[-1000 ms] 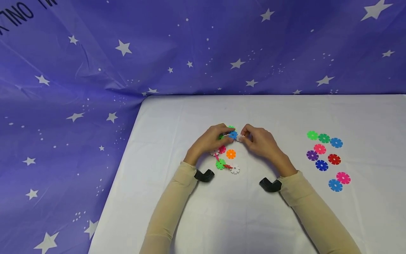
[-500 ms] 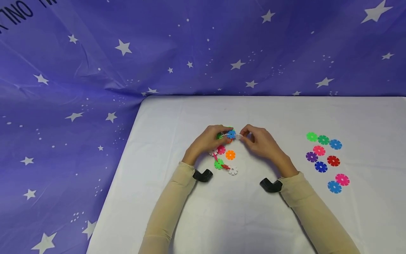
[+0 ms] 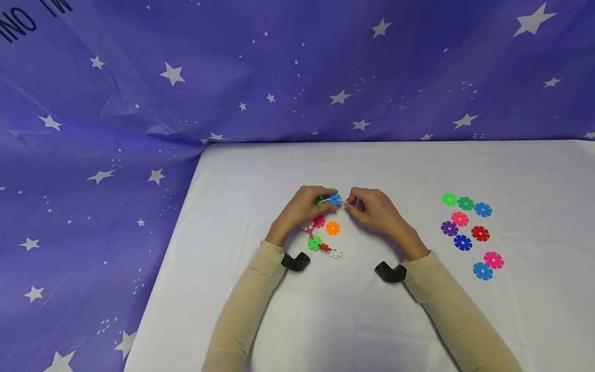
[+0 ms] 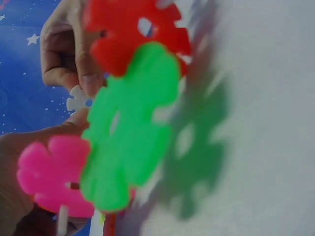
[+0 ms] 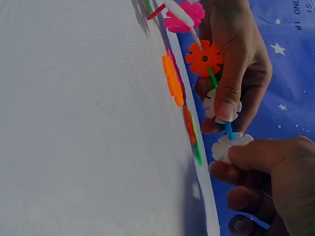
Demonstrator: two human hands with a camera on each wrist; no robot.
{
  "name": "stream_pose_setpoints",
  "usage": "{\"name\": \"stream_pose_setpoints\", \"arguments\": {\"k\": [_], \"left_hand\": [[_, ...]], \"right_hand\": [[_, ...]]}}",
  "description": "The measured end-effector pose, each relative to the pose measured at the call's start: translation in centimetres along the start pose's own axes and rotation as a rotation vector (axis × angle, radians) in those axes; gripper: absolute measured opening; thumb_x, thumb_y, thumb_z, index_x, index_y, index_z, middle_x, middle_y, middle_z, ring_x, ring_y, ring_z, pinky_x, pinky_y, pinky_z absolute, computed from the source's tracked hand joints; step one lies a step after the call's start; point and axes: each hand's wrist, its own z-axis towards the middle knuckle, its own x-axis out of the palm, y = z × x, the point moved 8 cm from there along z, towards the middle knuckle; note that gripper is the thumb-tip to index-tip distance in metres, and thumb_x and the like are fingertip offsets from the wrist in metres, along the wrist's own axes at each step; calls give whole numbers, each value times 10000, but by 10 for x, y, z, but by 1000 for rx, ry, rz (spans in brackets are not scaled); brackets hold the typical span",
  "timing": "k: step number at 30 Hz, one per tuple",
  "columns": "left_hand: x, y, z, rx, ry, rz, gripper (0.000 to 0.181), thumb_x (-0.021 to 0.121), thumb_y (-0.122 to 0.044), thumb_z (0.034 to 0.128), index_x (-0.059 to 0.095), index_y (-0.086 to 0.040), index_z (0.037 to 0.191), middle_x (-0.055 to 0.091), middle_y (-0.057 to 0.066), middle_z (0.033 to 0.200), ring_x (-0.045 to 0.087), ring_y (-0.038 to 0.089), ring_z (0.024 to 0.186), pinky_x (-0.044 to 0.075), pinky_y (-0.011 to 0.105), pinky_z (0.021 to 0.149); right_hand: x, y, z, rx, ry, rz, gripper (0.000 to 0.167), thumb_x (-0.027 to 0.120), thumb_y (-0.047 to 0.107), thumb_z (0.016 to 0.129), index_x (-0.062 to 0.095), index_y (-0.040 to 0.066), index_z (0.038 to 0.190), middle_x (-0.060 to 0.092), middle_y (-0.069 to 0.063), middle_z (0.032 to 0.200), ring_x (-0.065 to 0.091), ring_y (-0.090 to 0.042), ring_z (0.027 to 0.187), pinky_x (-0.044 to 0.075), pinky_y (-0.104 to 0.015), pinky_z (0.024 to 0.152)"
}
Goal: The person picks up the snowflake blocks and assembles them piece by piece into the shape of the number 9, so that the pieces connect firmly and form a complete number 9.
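Note:
Slotted plastic snowflake discs are linked into a chain. In the head view my left hand (image 3: pixel 303 204) is beside the blue disc (image 3: pixel 334 199). The right wrist view shows its thumb and fingers pinching a white disc (image 5: pixel 210 104) of the chain. My right hand (image 3: pixel 374 205) pinches another white disc (image 5: pixel 222 146) at the chain's end, against the blue disc, which shows edge-on there. An orange disc (image 5: pixel 203 59) sits further along the chain. Near the left wrist camera are the chain's green disc (image 4: pixel 130 128), red disc (image 4: pixel 133 37) and pink disc (image 4: pixel 54 169).
A loose orange disc (image 3: pixel 332 228) lies on the white table (image 3: pixel 325 320) below the hands. The chain's tail ends in a white disc (image 3: pixel 335 252). Several loose discs lie at the right, among them a red disc (image 3: pixel 480 233) and a purple disc (image 3: pixel 449 228).
The right hand has turned its white disc from showing its face to nearly edge-on beside the blue disc. Both hands stay close together; the whole head view has shifted slightly.

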Motion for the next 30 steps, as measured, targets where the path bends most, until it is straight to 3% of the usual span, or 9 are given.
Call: {"name": "stream_pose_setpoints", "arguments": {"k": [5, 11, 15, 20, 26, 30], "left_hand": [[0, 2, -2, -25, -23, 33, 402, 740, -266, 882, 683, -97, 1243, 710, 48, 1173, 655, 153, 997, 509, 288, 915], [-7, 6, -4, -60, -17, 188, 411, 734, -330, 884, 678, -112, 1229, 677, 20, 1125, 620, 167, 954, 501, 327, 883], [-15, 13, -6, -108, -41, 211, 393, 730, -300, 889, 663, -108, 1226, 639, 24, 1120, 597, 172, 952, 498, 344, 874], [-19, 18, -6, -113, -44, 236, 374, 722, -300, 896, 663, -128, 1222, 611, 13, 1116, 589, 164, 927, 501, 341, 829], [-17, 17, -5, -106, -45, 279, 392, 725, -321, 891, 665, -137, 1231, 571, 14, 1126, 587, 165, 902, 509, 337, 789], [-13, 17, -5, -112, -24, 322, 415, 714, -328, 899, 644, -149, 1268, 545, 27, 1141, 561, 164, 903, 504, 320, 788]], "right_hand": [[1, 3, -1, 10, -38, -8, 77, 746, 72, 844, 673, 96, 848, 673, -8, 721, 422, -71, 541, 353, -244, 523], [11, 2, 1, 101, 4, -27, 175, 734, 197, 887, 648, 79, 983, 701, -32, 816, 466, -91, 563, 393, -269, 564], [20, 5, 2, 116, 105, -22, 198, 766, 246, 859, 631, 109, 906, 605, 15, 714, 479, -100, 596, 397, -274, 585], [39, 17, 1, 49, 288, -19, 235, 800, 311, 821, 659, 152, 919, 541, 52, 718, 466, -84, 640, 387, -265, 614], [47, 23, -3, 26, 334, -95, 312, 820, 347, 790, 653, 145, 958, 510, 41, 741, 442, -87, 653, 368, -263, 605], [47, 19, -5, 74, 336, -125, 318, 806, 320, 805, 637, 121, 987, 541, 29, 782, 471, -108, 681, 398, -268, 622]]}}
